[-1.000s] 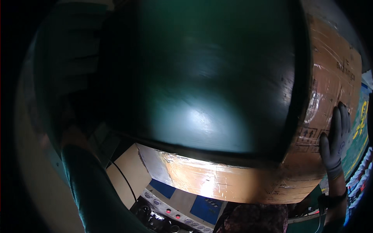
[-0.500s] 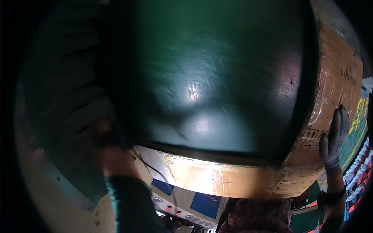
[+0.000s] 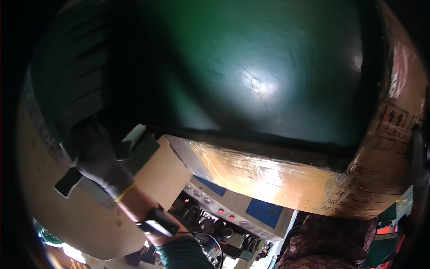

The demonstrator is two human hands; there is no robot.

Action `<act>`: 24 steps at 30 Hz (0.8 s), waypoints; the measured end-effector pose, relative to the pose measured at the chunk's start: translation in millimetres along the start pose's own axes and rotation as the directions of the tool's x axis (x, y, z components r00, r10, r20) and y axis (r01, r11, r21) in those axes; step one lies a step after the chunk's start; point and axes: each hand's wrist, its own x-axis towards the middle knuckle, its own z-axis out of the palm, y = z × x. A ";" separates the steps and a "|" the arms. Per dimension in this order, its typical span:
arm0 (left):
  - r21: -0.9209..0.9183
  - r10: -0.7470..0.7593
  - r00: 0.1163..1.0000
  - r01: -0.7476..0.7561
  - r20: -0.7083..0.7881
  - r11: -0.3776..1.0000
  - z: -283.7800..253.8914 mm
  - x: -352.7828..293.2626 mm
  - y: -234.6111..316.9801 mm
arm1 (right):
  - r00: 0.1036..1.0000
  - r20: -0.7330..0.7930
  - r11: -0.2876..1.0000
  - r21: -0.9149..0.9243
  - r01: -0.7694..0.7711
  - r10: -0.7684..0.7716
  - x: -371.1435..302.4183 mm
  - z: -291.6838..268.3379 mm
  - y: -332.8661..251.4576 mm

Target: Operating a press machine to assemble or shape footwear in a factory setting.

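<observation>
My left hand (image 3: 97, 154), in a grey glove, is bent round a dark green flat piece (image 3: 69, 183) with a pale edge, beside a stack of dark layered pieces (image 3: 87, 71). Its fingertips are in shadow. A large cardboard box (image 3: 264, 172), patched with clear tape, stands before me with a dark, shiny green lining (image 3: 277, 58) inside. At the far right rim my right hand (image 3: 419, 154) shows only as a dark gloved shape, fingers stretched up along the box's side and apparently holding nothing.
A pale round-edged board (image 3: 85, 224) lies under my left arm. Below the box is a machine panel (image 3: 233, 215) with red buttons, round dials and blue plates (image 3: 265, 213). A cable (image 3: 215, 237) runs from the device on my left wrist (image 3: 159, 222).
My left hand has come out of the dark, and the flat piece now shows in it. The view has tilted and shifted, and my right hand is now at the dark right rim.
</observation>
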 end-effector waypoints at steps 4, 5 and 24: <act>0.281 0.093 0.918 0.021 -0.385 0.960 30.8 8.8 31.8 | 0.960 0.116 0.333 0.922 -0.199 0.255 171.9 153.8 -255.5; 0.328 0.125 0.888 0.030 -0.442 0.944 26.0 1.1 48.0 | 0.956 0.192 0.237 0.940 -0.244 0.223 166.4 168.7 -272.0; 0.444 -0.105 0.968 0.198 -0.227 0.874 39.1 -37.8 104.5 | 0.999 0.034 0.675 0.738 -0.027 0.003 93.0 96.6 -247.1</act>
